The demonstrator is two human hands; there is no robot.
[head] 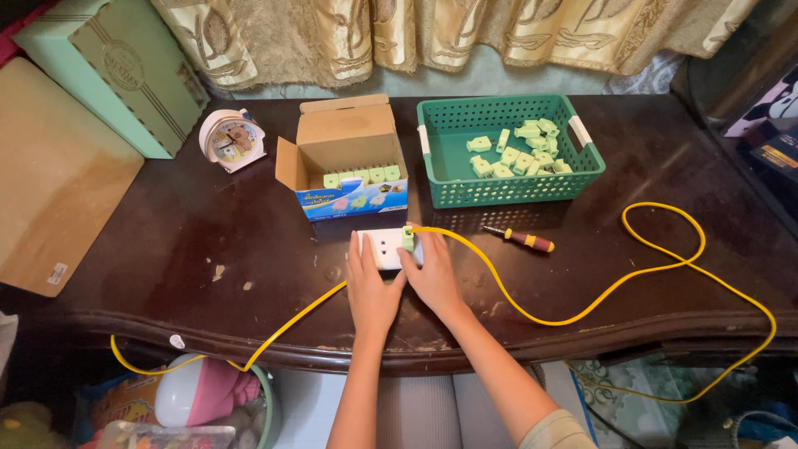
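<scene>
The left hand [371, 287] lies flat, fingers together, on a white socket block [384, 248]. Just beside it, the right hand [432, 274] pinches a green plug [408, 239] seated in the block's right end; a yellow cable [582, 312] runs from there across the dark wooden worktop [665, 166]. A screwdriver [522, 239] lies near the right hand. Further back stand a green basket [449, 187] of green plugs, an open cardboard box [345, 154] and a small clock [230, 139] before curtains. Both forearms reach straight forward.
</scene>
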